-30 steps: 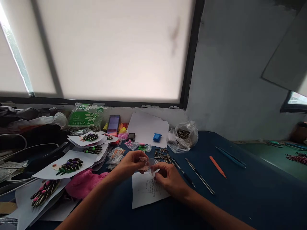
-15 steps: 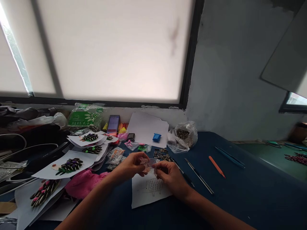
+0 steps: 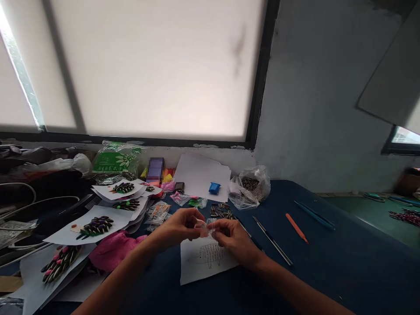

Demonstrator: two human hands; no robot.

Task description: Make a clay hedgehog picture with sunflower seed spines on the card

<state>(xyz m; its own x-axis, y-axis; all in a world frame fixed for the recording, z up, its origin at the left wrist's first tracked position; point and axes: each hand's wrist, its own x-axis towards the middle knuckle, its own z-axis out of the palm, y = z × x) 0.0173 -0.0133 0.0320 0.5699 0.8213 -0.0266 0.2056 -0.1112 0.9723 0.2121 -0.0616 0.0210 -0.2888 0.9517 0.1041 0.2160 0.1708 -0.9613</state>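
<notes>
Looking down from the head view onto the blue bench [image 3: 315, 280], and gripping a crinkled clear packet [image 3: 202, 229] with pinkish contents between both hands. Pinching its left part between thumb and fingers of the left hand [image 3: 182, 226], and its right part between thumb and fingers of the right hand [image 3: 231, 236]. Holding it raised above the far edge of a paper sheet [image 3: 193, 273], covering the far right corner with the right hand, and leaving a line drawing [image 3: 211, 255] showing below. Showing loose striped seeds [image 3: 221, 212] just beyond the right hand, toward the back edge of the bench. Having, in turn toward the right edge, a dark pen [image 3: 254, 243] partly hidden by the right hand, a slim silver tool [image 3: 272, 239], an orange tool [image 3: 296, 227] and blue tweezers [image 3: 315, 215]. Seeing, near the back edge, a blue packet [image 3: 214, 188] resting on white sheets [image 3: 200, 170], with a clear bag [image 3: 254, 202] holding more seeds beside them. Showing, toward the left edge, overlapping papers [image 3: 59, 236] bearing seed pictures, and a pink lump [image 3: 114, 253].
</notes>
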